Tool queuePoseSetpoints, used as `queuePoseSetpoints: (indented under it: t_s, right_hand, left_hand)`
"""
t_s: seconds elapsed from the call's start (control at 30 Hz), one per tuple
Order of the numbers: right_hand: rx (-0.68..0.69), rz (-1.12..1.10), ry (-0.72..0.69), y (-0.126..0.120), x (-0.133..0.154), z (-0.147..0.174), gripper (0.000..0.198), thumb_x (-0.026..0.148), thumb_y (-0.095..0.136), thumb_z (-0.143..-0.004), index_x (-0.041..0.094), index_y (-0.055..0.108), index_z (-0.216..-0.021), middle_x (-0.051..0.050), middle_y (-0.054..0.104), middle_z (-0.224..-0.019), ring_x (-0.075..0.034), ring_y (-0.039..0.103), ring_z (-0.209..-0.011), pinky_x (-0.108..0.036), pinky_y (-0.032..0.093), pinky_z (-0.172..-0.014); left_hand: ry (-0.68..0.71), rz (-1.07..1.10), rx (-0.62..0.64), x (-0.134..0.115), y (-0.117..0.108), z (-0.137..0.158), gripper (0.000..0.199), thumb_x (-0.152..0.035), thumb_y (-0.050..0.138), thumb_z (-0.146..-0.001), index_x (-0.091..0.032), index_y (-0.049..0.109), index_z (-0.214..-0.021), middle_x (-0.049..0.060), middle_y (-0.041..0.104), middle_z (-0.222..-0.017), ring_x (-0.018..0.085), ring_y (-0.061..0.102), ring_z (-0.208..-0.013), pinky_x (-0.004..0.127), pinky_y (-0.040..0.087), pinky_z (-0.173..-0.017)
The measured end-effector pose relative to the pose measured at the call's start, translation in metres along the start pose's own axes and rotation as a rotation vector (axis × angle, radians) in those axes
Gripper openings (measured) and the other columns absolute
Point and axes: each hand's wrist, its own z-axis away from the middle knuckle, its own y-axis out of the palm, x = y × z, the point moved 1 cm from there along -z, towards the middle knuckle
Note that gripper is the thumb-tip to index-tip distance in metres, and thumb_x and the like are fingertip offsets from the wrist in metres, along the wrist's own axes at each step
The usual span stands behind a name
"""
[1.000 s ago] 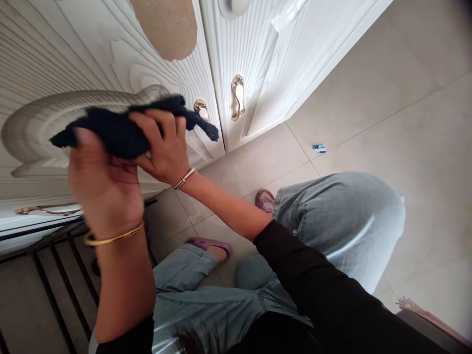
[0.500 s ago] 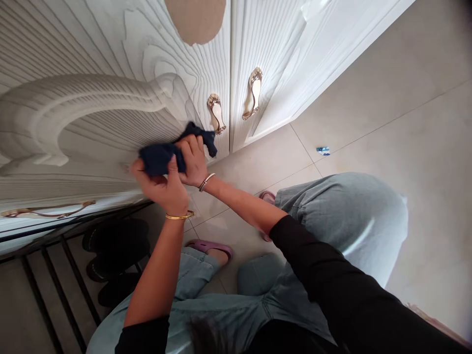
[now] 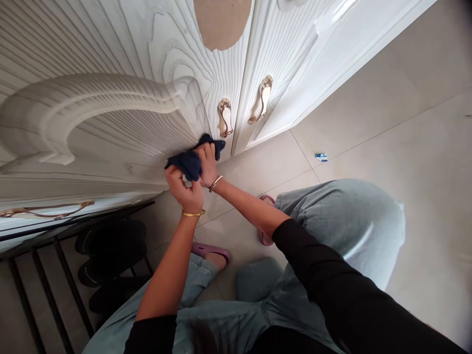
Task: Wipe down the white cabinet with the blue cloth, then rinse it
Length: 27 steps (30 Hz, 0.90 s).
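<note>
Nearest the camera, black sleeves and pale blue jeans [image 3: 332, 231] fill the lower frame, with purple sandals [image 3: 211, 249] on the tiled floor [image 3: 405, 162]. Both forearms reach up and away to a dark navy cloth [image 3: 190, 161], bunched against the lower part of the white cabinet door [image 3: 140, 113], near its edge by the floor. The left hand [image 3: 186, 189], gold bangle at the wrist, clenches the cloth from below; the right hand [image 3: 208, 164], silver bracelet at the wrist, pinches its upper part, so each grip is closed on the cloth. The cloth's long axis runs left to right, toward the gilded door handle [image 3: 225, 117] just beyond. Dark shoes [image 3: 110, 246] sit on a rack at left. A small blue scrap [image 3: 320, 157] lies on the floor; no writing is legible.
</note>
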Motion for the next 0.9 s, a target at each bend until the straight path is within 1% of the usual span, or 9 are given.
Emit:
queuePoseSetpoints:
  t_s: [0.1,0.17,0.23,0.33,0.4,0.57,0.67,0.77,0.9]
  right_hand:
    - [-0.010,0.021,-0.107,-0.016,0.037,-0.031,0.069,0.074,0.040,-0.091,0.026,0.062,-0.135,-0.009,0.060,-0.117,-0.032,0.058,-0.117,-0.058,0.049,-0.110]
    - [0.021,0.052,-0.177,-0.016,0.048,-0.040,0.069,0.073,0.046,-0.090,0.030,0.057,-0.143,-0.007,0.061,-0.121,-0.030,0.059,-0.118,-0.054,0.049,-0.112]
    - [0.101,0.087,-0.190,-0.010,0.041,-0.035,0.066,0.067,0.053,-0.091,0.026,0.059,-0.143,-0.009,0.063,-0.121,-0.029,0.060,-0.116,-0.050,0.052,-0.108]
    - [0.185,0.125,-0.106,-0.001,0.007,-0.008,0.057,0.053,0.067,-0.088,0.013,0.068,-0.129,-0.016,0.066,-0.115,-0.030,0.060,-0.110,-0.047,0.055,-0.101]
    - [0.104,0.111,-0.095,-0.004,-0.013,0.010,0.050,0.044,0.068,-0.088,0.014,0.068,-0.129,-0.016,0.064,-0.116,-0.030,0.059,-0.111,-0.048,0.053,-0.103]
    - [-0.294,-0.002,0.027,-0.019,-0.011,0.029,0.047,0.037,0.056,-0.097,0.022,0.057,-0.141,-0.015,0.054,-0.133,-0.027,0.053,-0.130,-0.048,0.046,-0.117]
    - [-0.393,-0.053,0.113,-0.017,0.010,0.021,0.052,0.027,0.043,-0.099,0.016,0.048,-0.149,-0.018,0.051,-0.140,-0.026,0.052,-0.135,-0.049,0.044,-0.120]
    - [-0.471,-0.011,0.065,-0.020,0.035,-0.001,0.057,0.022,0.040,-0.097,0.010,0.044,-0.152,-0.020,0.051,-0.143,-0.028,0.053,-0.134,-0.053,0.045,-0.119]
    - [-0.548,0.129,-0.067,-0.043,0.076,-0.043,0.051,0.026,0.043,-0.099,0.015,0.052,-0.149,-0.012,0.049,-0.144,-0.026,0.050,-0.139,-0.048,0.041,-0.124]
  left_hand:
    - [0.247,0.008,-0.253,-0.028,-0.017,-0.017,0.034,-0.041,0.069,-0.084,-0.028,0.047,-0.106,0.010,0.046,-0.134,0.031,0.038,-0.147,0.051,0.026,-0.128]
    - [0.314,0.026,-0.366,-0.032,-0.022,-0.025,0.043,-0.044,0.069,-0.083,-0.029,0.042,-0.113,0.011,0.040,-0.141,0.030,0.031,-0.152,0.049,0.019,-0.131]
    - [0.181,0.015,-0.287,-0.021,-0.020,-0.025,0.045,-0.042,0.065,-0.084,-0.028,0.039,-0.118,0.014,0.036,-0.146,0.028,0.022,-0.157,0.046,0.016,-0.132]
    - [-0.074,-0.061,0.053,0.008,-0.015,-0.014,0.035,-0.031,0.063,-0.084,-0.024,0.043,-0.113,0.020,0.044,-0.143,0.029,0.029,-0.155,0.047,0.023,-0.130]
    - [-0.050,-0.118,0.148,0.019,-0.015,-0.007,0.024,-0.025,0.063,-0.084,-0.022,0.049,-0.103,0.019,0.055,-0.129,0.030,0.048,-0.139,0.049,0.034,-0.122]
    - [0.353,-0.198,-0.188,-0.004,-0.019,-0.019,0.013,-0.028,0.059,-0.090,-0.019,0.059,-0.099,0.010,0.063,-0.104,0.023,0.062,-0.108,0.042,0.048,-0.103]
    - [0.584,-0.235,-0.183,-0.025,-0.014,-0.039,0.022,-0.026,0.049,-0.100,-0.017,0.068,-0.099,0.010,0.065,-0.100,0.019,0.064,-0.101,0.036,0.050,-0.096]
    - [0.720,-0.327,-0.134,-0.037,-0.019,-0.062,0.043,-0.030,0.037,-0.106,-0.016,0.075,-0.092,0.011,0.067,-0.095,0.020,0.065,-0.108,0.038,0.049,-0.099]
    - [0.753,-0.433,-0.263,-0.037,-0.053,-0.094,0.056,-0.052,0.038,-0.106,-0.012,0.077,-0.101,0.016,0.070,-0.111,0.028,0.054,-0.136,0.053,0.032,-0.118]
